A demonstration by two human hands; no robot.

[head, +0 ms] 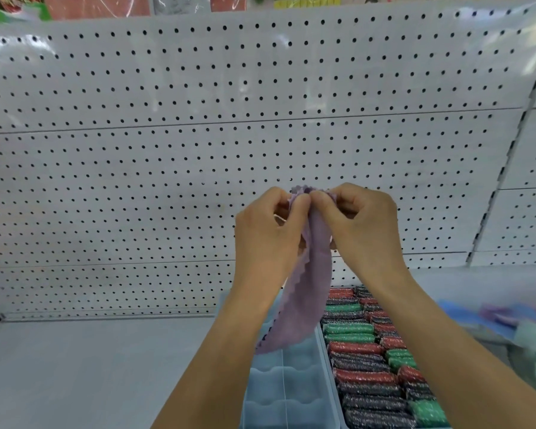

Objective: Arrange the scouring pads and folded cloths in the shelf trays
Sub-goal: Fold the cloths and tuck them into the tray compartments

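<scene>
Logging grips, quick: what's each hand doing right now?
Left hand: pinches the purple cloth's top edge.
Right hand: pinches the same edge.

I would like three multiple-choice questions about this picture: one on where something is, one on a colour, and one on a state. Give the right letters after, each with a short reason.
1. Where is the tray of scouring pads?
A. to the right of the divided tray
B. hung on the pegboard
C. on the bare shelf at far left

2. What colour is the cloth held up?
A. yellow
B. purple
C. white

3. How is the cloth held?
A. lying flat in a tray
B. by one hand only
C. pinched at its top edge by both hands, hanging down

Answers:
1. A: the pads fill the tray beside the pale blue divided tray, on its right.
2. B: the hanging fabric is plainly purple, with a scalloped edge.
3. C: the left hand and right hand meet at the top edge, and the cloth hangs down over the divided tray.
</scene>
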